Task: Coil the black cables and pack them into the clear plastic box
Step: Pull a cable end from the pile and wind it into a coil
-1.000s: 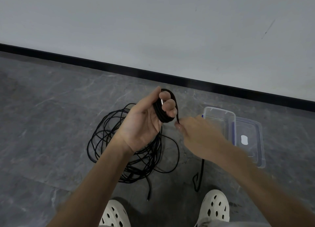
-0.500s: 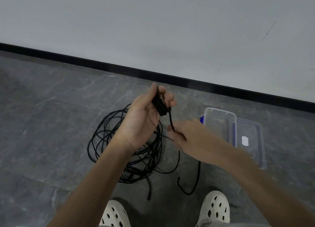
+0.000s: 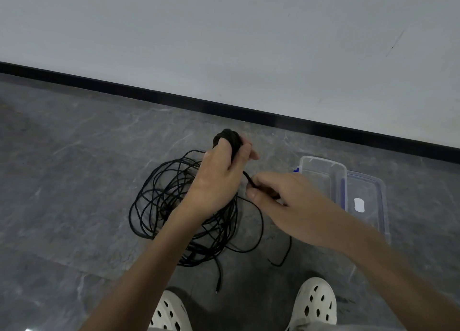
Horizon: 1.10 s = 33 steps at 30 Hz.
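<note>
The left hand (image 3: 219,179) is gripping a small wound cable coil (image 3: 227,139) while the right hand (image 3: 281,201) is pinching its trailing strand (image 3: 249,179) above the loose cable tangle (image 3: 174,206).

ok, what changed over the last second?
The left hand rolled over, palm now away from the camera, keeping its grip on the small coil. The right hand kept pinching the strand, dipping slightly; the loose tail below it curled up. Tangled pile, clear box and lid stayed put.
</note>
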Motion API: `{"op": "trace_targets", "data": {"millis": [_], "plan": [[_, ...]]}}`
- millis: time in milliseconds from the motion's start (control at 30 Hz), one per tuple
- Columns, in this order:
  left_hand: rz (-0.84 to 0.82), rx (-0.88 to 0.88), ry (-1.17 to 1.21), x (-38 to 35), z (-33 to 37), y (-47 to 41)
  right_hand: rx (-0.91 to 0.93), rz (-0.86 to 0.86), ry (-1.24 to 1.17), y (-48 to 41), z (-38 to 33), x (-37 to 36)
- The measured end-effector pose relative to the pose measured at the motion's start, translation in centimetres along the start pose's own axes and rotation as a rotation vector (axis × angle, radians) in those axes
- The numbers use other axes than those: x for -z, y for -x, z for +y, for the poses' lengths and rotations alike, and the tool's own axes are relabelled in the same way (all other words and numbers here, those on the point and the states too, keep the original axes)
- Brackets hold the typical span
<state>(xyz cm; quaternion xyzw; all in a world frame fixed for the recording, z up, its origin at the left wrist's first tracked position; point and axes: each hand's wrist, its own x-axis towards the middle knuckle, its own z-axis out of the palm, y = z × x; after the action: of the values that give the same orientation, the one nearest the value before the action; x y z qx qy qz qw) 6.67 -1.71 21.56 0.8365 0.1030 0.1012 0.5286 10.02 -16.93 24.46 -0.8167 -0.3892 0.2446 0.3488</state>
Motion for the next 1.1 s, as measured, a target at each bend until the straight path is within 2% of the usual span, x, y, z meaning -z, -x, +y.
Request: {"op": "trace_targets", "data": {"millis": [200,333,433,567,700,933,1100], "plan": [[-0.193,0.189,-0.104,-0.1,0.0,0.0,0.024,0.017,-0.023,-0.1,0.0,0.1],[-0.259,0.197,-0.021,0.5,-0.4,-0.2,0.054,0.036,0.012,-0.2,0.2,0.1],[-0.360,0.181,-0.002,1.2,0.1,-0.2,0.091,0.116,0.029,-0.3,0.3,0.1],[-0.543,0.310,0.051,1.5,1.4,0.2,0.101,0.189,-0.009,-0.4,0.2,0.5],[-0.670,0.344,0.148,1.3,1.5,0.4,0.109,0.285,-0.025,-0.6,0.8,0.9],[-0.779,0.316,0.332,1.7,1.5,0.7,0.050,0.329,-0.165,-1.0,1.7,1.8],[-0.810,0.226,0.494,1.7,1.9,0.9,0.011,0.330,-0.237,-1.5,2.1,2.2]]}}
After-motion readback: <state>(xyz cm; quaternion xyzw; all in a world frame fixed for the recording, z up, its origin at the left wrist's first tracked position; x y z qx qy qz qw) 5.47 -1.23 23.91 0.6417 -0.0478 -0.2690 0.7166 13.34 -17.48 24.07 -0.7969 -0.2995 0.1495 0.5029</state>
